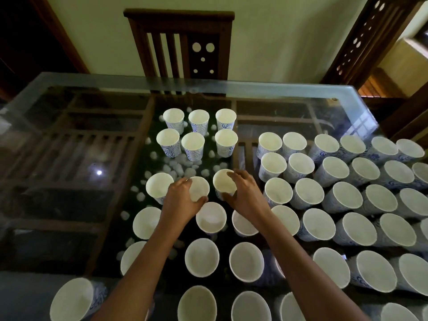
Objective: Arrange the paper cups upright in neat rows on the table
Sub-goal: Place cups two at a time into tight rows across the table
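Many white paper cups with blue swirls stand upright on a glass table (69, 135). My left hand (181, 201) grips the rim of one cup (199, 187) in the middle column group. My right hand (245, 193) grips the neighbouring cup (223, 183) just to its right. A third cup (158, 187) stands left of them in the same row. Two rows of three cups (192, 145) stand farther back. Several more rows fill the near side, and a dense block of cups (342, 195) covers the table's right half.
A dark wooden chair (180, 45) stands behind the table's far edge, and another carved chair back (368, 35) is at the upper right. White pebbles (176, 169) lie under the glass. The table's left part shows bare glass over a wooden frame.
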The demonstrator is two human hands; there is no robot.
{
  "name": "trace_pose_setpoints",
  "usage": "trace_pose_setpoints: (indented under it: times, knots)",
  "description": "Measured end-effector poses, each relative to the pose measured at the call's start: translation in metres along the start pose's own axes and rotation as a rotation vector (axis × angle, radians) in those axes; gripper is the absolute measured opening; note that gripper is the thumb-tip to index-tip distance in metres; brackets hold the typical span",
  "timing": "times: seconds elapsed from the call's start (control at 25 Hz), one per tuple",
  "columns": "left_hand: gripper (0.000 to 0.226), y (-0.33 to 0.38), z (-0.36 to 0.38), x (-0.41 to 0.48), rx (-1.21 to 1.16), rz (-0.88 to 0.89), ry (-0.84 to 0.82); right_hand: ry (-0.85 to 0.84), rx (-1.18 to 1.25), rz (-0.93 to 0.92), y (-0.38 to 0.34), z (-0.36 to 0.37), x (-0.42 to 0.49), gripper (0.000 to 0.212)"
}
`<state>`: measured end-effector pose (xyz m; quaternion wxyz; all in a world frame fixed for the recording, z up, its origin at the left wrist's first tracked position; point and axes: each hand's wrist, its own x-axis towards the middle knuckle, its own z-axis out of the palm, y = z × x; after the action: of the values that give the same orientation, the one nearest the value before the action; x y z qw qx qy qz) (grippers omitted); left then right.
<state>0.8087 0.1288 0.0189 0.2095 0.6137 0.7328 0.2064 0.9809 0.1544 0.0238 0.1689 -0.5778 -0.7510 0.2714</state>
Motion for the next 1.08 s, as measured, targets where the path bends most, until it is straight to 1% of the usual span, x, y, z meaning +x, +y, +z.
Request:
trace_pose_setpoints:
  times: [0.16, 0.44, 0.64, 1.08]
  knots:
    - [0.057, -0.003, 0.003, 0.012, -0.005, -0.028, -0.015, -0.068, -0.026, 0.001, 0.0, 0.003, 0.02, 0.064]
    - [0.057, -0.007, 0.006, 0.017, -0.014, -0.017, -0.03, -0.084, -0.03, -0.001, 0.005, 0.012, 0.028, 0.064]
    - [0.056, -0.006, 0.008, 0.024, -0.008, 0.008, -0.057, -0.076, -0.034, 0.009, 0.009, 0.008, 0.031, 0.066]
    - [0.07, 0.01, 0.014, 0.039, -0.028, 0.109, -0.159, -0.003, -0.06, 0.089, 0.03, -0.007, 0.017, 0.069]
